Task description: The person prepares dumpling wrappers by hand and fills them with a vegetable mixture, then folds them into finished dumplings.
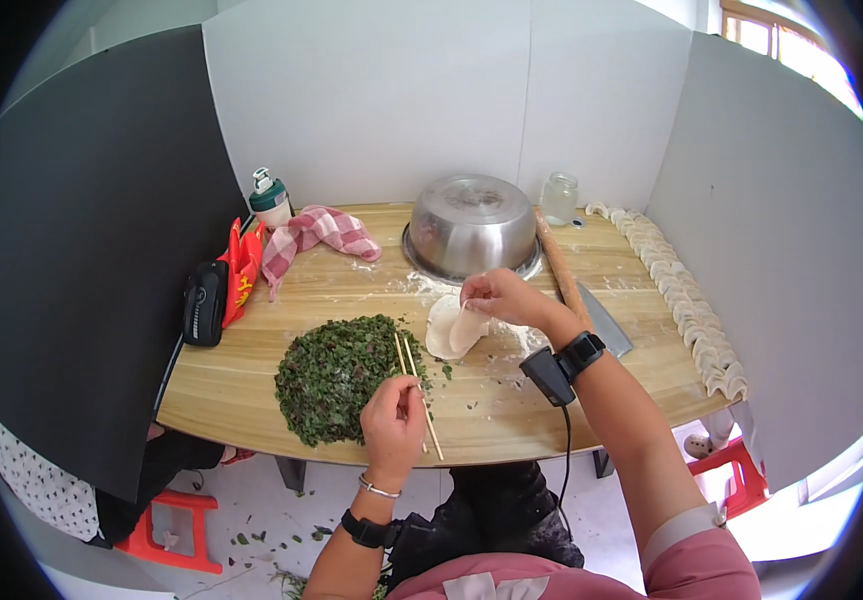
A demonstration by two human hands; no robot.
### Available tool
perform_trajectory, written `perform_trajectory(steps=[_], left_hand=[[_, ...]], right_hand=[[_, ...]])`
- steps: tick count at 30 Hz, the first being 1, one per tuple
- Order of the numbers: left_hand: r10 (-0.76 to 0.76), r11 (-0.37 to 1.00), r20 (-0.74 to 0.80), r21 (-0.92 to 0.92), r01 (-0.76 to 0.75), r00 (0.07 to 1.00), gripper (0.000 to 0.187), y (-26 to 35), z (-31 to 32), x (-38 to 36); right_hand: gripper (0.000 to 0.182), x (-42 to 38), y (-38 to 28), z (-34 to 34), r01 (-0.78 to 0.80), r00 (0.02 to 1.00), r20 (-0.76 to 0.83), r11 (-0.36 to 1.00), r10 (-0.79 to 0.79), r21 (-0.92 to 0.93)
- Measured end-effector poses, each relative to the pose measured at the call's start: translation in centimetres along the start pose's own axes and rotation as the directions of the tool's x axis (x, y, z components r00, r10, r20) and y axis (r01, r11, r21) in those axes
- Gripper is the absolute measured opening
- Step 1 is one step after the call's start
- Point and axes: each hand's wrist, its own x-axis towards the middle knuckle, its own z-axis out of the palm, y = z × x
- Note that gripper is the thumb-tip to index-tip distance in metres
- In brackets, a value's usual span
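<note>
My left hand (394, 415) is closed at the front edge of the wooden table, beside a pair of chopsticks (422, 405) that point toward the back. Just left of it spreads a large pile of chopped green leaves (327, 375). My right hand (487, 292) pinches the edge of a thin round dough wrapper (467, 328), lifted at one side over other pale wrappers (442, 338) lying on the table. Whether the chopsticks are gripped or only touched by my left hand is partly hidden by its fingers.
An upturned metal basin (474, 225) stands behind my right hand. A rolling pin (560, 265) and a cleaver (607, 325) lie right of it, near a glass jar (559, 198). Dumplings (677, 290) line the right edge. A checked cloth (320, 238) and bottle (272, 205) are back left.
</note>
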Motion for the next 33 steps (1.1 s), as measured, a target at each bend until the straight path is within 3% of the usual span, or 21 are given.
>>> perform_trajectory(steps=[1,2,4,7,10,11,12,13,15,16,18,22,27,30,31,33], left_hand=[[0.001,1.000,0.002,0.000,-0.001,1.000,0.010,0.1,0.0,0.0],[-0.015,1.000,-0.003,-0.016,0.015,1.000,0.010,0.2,0.0,0.0],[-0.028,0.999,-0.006,-0.034,0.028,1.000,0.009,0.4,0.2,0.0],[-0.032,0.998,-0.023,-0.056,0.030,0.999,0.008,0.3,0.1,0.0],[-0.142,0.989,0.064,-0.030,0.144,0.988,0.019,0.5,-0.5,-0.1],[-0.157,0.937,0.048,-0.308,0.164,0.987,0.028,0.4,-0.2,0.2],[-0.171,0.812,0.032,-0.562,0.159,0.985,0.038,0.3,-0.1,0.4],[-0.173,0.817,0.018,-0.556,0.153,0.985,0.038,0.1,0.1,0.6],[-0.264,0.305,0.291,-0.879,0.366,0.920,0.056,-0.1,0.1,0.6],[-0.288,0.059,0.425,-0.887,0.459,0.858,0.051,1.2,-0.8,0.7],[-0.323,0.099,0.461,-0.852,0.514,0.827,0.047,0.4,-1.4,0.3],[-0.466,0.156,0.457,-0.800,0.579,0.757,0.036,0.4,-2.7,-0.2],[-0.592,0.067,0.382,-0.854,0.515,0.709,0.033,0.5,-4.9,-0.2],[-0.682,0.254,0.093,-0.900,0.354,0.726,0.035,0.1,-7.5,0.2],[-0.664,0.281,0.061,-0.904,0.324,0.745,0.036,-0.5,-8.5,0.5],[-0.676,0.239,-0.005,-0.947,0.213,0.737,0.037,-0.1,-10.1,1.0]], right_hand=[[0.008,-0.2,-0.1,-0.1,-0.034,0.999,-0.015,0.990,0.036,0.136],[0.008,-0.4,-0.3,-0.4,-0.034,0.999,-0.018,0.990,0.037,0.136],[0.009,-0.8,-0.8,-1.1,-0.116,0.992,0.001,0.911,0.125,0.395],[0.009,-1.3,-2.1,-1.5,-0.110,0.993,0.014,0.838,0.121,0.535],[0.010,-1.8,-4.6,-1.1,-0.119,0.991,0.108,0.842,0.073,0.527],[0.010,-1.9,-5.8,-0.6,-0.118,0.991,0.119,0.841,0.064,0.527],[0.009,-2.1,-7.0,0.1,-0.118,0.987,0.158,0.828,0.036,0.548],[0.008,-2.2,-8.2,0.7,-0.119,0.980,0.197,0.813,0.006,0.569],[0.009,-2.0,-9.9,2.0,-0.124,0.970,0.241,0.831,-0.012,0.542],[0.009,-1.8,-10.5,2.8,-0.026,0.975,0.214,0.925,-0.060,0.379],[0.011,-1.2,-10.2,4.4,0.127,0.976,0.168,0.989,-0.139,0.081],[0.009,-0.5,-9.8,6.3,0.113,0.980,0.158,0.991,-0.122,0.069],[0.006,0.0,-10.0,7.4,-0.069,0.993,0.112,0.946,0.035,0.316],[0.013,0.1,-8.9,7.9,-0.034,0.996,0.088,0.966,0.012,0.258],[0.013,0.0,-8.6,8.1,-0.038,0.996,0.090,0.965,0.014,0.260],[0.022,-0.4,-8.3,8.7,0.122,0.981,0.166,0.988,-0.106,-0.093]])
